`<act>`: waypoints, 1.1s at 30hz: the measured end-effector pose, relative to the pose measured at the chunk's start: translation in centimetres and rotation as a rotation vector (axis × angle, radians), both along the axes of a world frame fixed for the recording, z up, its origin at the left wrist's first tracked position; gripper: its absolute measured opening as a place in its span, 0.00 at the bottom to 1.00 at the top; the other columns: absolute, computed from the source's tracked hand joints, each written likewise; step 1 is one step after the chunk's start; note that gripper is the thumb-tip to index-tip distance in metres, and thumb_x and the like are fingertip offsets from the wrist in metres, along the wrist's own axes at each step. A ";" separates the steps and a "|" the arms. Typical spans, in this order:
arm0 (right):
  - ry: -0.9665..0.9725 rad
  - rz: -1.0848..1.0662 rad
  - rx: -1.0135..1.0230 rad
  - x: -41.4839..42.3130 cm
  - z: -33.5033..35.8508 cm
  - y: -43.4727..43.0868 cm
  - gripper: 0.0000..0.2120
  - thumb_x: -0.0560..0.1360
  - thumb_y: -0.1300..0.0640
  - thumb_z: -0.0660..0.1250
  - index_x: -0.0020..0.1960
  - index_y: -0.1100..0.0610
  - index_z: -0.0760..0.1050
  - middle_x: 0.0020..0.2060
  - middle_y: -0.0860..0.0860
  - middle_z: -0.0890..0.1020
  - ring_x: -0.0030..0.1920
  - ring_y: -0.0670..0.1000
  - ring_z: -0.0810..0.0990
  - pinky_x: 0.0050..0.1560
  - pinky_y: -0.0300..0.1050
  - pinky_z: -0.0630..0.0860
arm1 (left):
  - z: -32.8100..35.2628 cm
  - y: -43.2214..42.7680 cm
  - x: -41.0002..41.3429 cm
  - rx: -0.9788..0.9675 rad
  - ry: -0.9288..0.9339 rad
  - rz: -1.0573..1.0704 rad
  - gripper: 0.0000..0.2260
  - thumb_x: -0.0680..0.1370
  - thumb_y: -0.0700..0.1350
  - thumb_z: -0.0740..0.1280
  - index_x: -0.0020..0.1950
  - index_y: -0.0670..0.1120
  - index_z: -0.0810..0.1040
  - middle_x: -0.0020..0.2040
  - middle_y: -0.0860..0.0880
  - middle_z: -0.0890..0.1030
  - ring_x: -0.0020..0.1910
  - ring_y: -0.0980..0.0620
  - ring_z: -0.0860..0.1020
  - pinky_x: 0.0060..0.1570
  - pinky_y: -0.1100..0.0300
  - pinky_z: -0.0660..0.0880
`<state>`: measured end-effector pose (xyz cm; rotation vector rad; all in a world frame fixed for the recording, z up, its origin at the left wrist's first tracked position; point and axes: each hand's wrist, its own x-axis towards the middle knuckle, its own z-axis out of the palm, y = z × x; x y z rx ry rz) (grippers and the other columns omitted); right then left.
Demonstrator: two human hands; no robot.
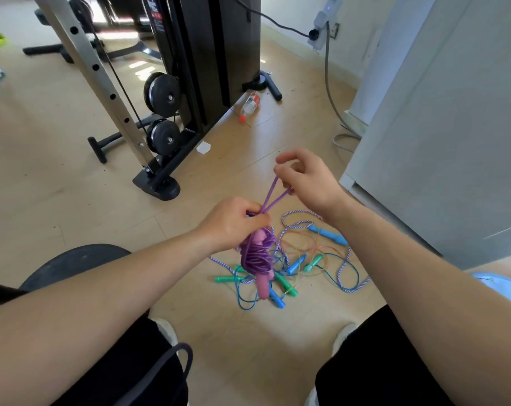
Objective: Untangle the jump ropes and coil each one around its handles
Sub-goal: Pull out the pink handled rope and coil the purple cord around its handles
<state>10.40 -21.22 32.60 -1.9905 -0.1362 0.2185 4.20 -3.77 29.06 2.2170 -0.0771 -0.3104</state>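
Note:
My left hand [233, 222] grips the top of a purple jump rope [255, 256] that is coiled around its pink handles [262, 284], which hang down from my fist. A short purple loop runs up from that fist to my right hand [304, 178], which pinches the loop's end. On the floor below lies a tangle of other ropes [315, 259]: a purple-and-white striped one, thin blue and multicoloured ones, with blue handles [329, 234] and green handles [227, 278].
A black weight machine [186, 83] with a grey perforated post stands ahead to the left. A plastic bottle [249, 105] lies by its base. A grey cabinet [453, 127] rises on the right. A dark round stool [72, 262] sits by my left knee.

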 end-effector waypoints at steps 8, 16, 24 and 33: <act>0.153 0.205 -0.100 0.0 -0.7 1.2 0.12 0.82 0.50 0.61 0.59 0.54 0.78 0.46 0.46 0.80 0.46 0.49 0.78 0.50 0.53 0.78 | 0.8 2.0 2.8 -0.128 0.042 0.128 0.12 0.80 0.50 0.67 0.43 0.44 0.84 0.33 0.47 0.82 0.30 0.51 0.79 0.36 0.51 0.78; 0.092 0.146 -0.125 12.1 -3.5 4.0 0.11 0.80 0.57 0.62 0.39 0.53 0.74 0.35 0.50 0.82 0.42 0.58 0.84 0.46 0.58 0.82 | -2.6 2.4 14.5 -0.231 0.087 0.123 0.29 0.73 0.67 0.64 0.45 0.41 0.82 0.43 0.39 0.84 0.45 0.42 0.83 0.52 0.39 0.79; 0.122 0.015 -0.200 21.3 0.3 2.8 0.10 0.79 0.53 0.62 0.43 0.57 0.74 0.40 0.55 0.82 0.45 0.60 0.82 0.50 0.63 0.79 | 4.0 0.1 24.2 -0.309 0.150 0.207 0.17 0.81 0.47 0.68 0.32 0.48 0.79 0.25 0.56 0.76 0.26 0.59 0.72 0.33 0.63 0.70; 0.182 -0.004 -0.255 24.6 25.6 1.1 0.10 0.79 0.54 0.62 0.43 0.58 0.75 0.39 0.53 0.84 0.43 0.56 0.83 0.49 0.60 0.80 | 29.4 -0.7 28.5 -0.321 0.183 0.138 0.15 0.79 0.39 0.69 0.33 0.49 0.78 0.24 0.58 0.77 0.26 0.64 0.75 0.30 0.72 0.68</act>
